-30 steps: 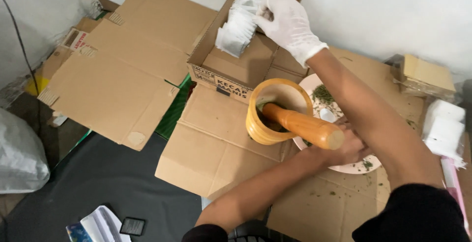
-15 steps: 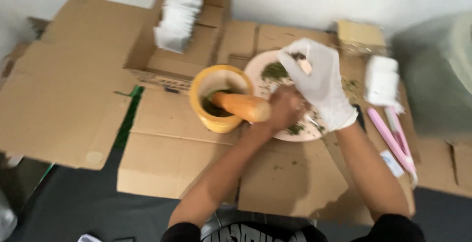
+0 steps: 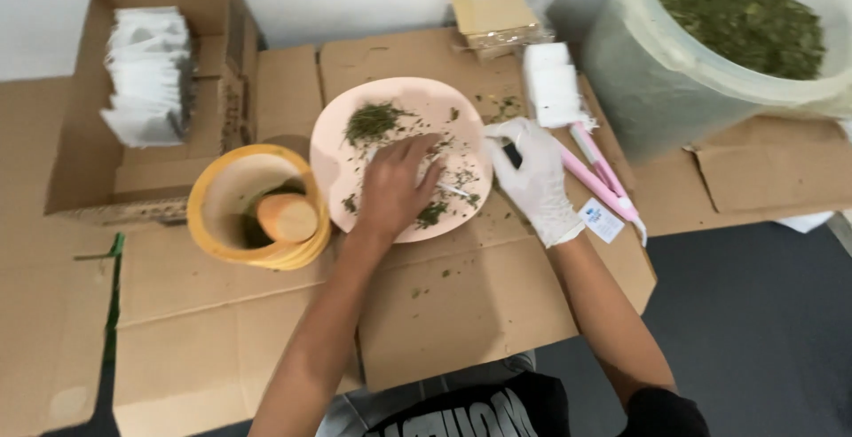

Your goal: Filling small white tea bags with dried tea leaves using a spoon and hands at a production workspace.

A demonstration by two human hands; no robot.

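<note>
Both hands (palms down) over plate

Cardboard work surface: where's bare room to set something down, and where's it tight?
Bare cardboard lies in front of the pink plate, and more left of the yellow mortar. It is crowded right of the plate: gloved right hand, pink tool, white stack, green-filled tub.

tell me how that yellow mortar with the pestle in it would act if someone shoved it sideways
The mortar looks thick-walled with a broad base, so it would probably slide on the cardboard rather than tip. The pestle leans loose against its rim and may well roll around or clatter. It seems heavy for its size.
</note>
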